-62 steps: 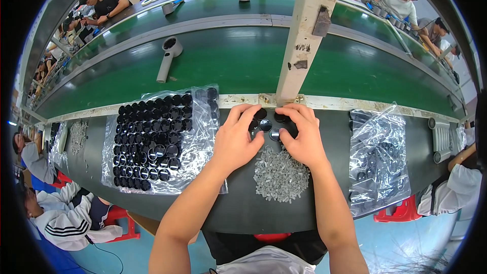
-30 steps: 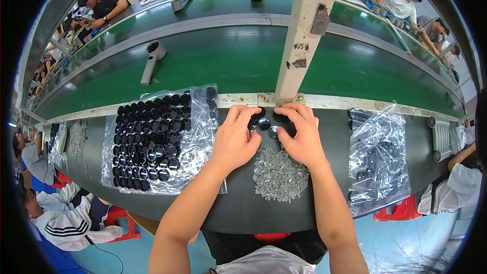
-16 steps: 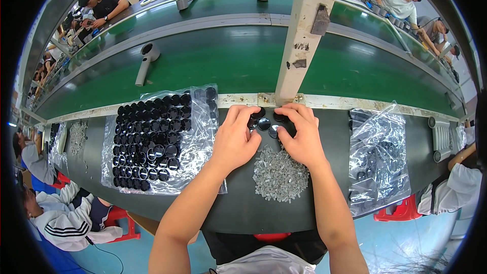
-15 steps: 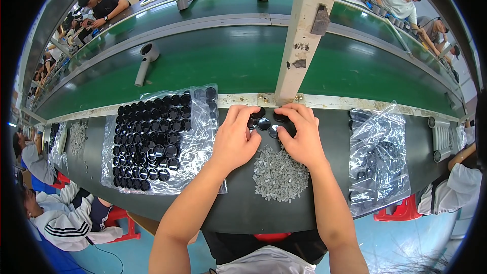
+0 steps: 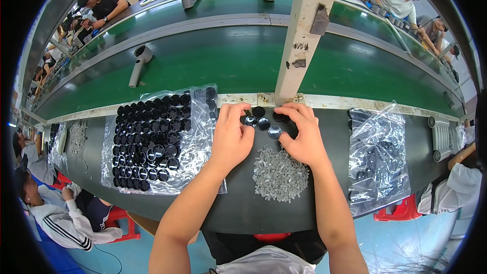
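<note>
Several round, glossy black caps lie in a small cluster near the far edge of the dark table, among them a shiny cap (image 5: 263,124). My left hand (image 5: 232,134) curves at the cluster's left side, thumb and fingers apart, holding nothing. At the right side my right hand (image 5: 304,134) is also open. Its thumb is close to one cap (image 5: 274,132), and its fingertips partly cover another dark cap at the back. Between my forearms sits a heap of small clear-grey plastic pieces (image 5: 280,175).
To the left, rows of black caps (image 5: 147,137) lie on a clear plastic bag (image 5: 200,160). Another bag of caps (image 5: 378,157) lies at right, by grey tubes (image 5: 441,139). A pale post (image 5: 304,35) rises before the green belt (image 5: 213,61), which carries a grey fitting (image 5: 139,63).
My left hand has drawn slightly left, uncovering caps in the cluster. My right hand has barely shifted. The grey fitting has moved left along the belt, and parts on the farther belt have moved right.
</note>
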The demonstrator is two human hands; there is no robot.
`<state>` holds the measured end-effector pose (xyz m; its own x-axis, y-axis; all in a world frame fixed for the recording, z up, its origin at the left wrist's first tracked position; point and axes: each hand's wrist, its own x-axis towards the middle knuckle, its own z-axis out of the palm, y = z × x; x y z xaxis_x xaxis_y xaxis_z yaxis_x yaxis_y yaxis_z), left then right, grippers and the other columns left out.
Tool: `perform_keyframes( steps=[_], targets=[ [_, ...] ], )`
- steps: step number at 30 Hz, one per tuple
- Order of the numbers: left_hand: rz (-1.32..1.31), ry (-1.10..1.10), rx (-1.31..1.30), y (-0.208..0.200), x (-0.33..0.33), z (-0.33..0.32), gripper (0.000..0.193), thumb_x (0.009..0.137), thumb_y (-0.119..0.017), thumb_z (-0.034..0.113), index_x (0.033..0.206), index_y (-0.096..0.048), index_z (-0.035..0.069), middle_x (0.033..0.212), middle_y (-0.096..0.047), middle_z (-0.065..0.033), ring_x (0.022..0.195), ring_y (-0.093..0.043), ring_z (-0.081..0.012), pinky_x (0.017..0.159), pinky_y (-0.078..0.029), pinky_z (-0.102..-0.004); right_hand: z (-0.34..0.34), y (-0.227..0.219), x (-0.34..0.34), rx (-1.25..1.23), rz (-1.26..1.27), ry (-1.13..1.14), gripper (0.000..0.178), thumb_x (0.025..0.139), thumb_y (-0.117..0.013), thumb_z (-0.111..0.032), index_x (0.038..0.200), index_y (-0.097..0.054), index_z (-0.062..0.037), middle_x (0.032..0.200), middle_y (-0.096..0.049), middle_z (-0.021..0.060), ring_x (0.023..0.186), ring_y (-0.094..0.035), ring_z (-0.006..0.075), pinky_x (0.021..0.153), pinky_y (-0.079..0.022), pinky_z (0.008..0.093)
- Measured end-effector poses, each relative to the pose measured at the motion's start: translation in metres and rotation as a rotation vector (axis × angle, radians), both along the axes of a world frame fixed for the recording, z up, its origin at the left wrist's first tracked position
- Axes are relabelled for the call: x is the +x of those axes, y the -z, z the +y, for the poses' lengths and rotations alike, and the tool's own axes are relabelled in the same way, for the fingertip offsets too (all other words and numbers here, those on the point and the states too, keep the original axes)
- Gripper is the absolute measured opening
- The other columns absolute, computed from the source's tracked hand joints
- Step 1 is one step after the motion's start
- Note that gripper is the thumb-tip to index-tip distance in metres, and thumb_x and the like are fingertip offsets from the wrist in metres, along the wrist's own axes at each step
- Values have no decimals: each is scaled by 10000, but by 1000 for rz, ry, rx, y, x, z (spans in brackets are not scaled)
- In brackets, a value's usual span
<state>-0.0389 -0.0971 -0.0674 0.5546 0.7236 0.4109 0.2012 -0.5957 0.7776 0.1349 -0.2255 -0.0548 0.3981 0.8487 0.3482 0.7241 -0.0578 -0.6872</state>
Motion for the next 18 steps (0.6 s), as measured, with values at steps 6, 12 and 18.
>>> perform_keyframes(
  steps=[6,12,18],
  targets=[
    [14,-22,-5,1,1,0,471,835,-619,-88,1293,-648,17,1151,-610,-157,698,-628,-188,672,-536,-339,0,3,0,-12,-13,-3,546,758,-687,-18,1294,-735,-111,1388,-645,90,1360,-561,320,1143,-394,439],
    [30,-10,16,1,1,0,437,850,-620,-78,1276,-649,16,1144,-618,-147,722,-648,-204,688,-546,-345,0,3,0,-21,-24,-2,543,758,-689,-21,1291,-735,-111,1386,-642,90,1361,-556,320,1139,-392,443],
    [37,28,-8,-1,1,1,412,868,-609,-73,1267,-645,20,1154,-624,-165,860,-678,-283,739,-566,-386,1,4,1,-24,-26,-6,543,755,-695,-25,1290,-736,-111,1385,-639,90,1363,-551,320,1141,-389,442]
  ],
)
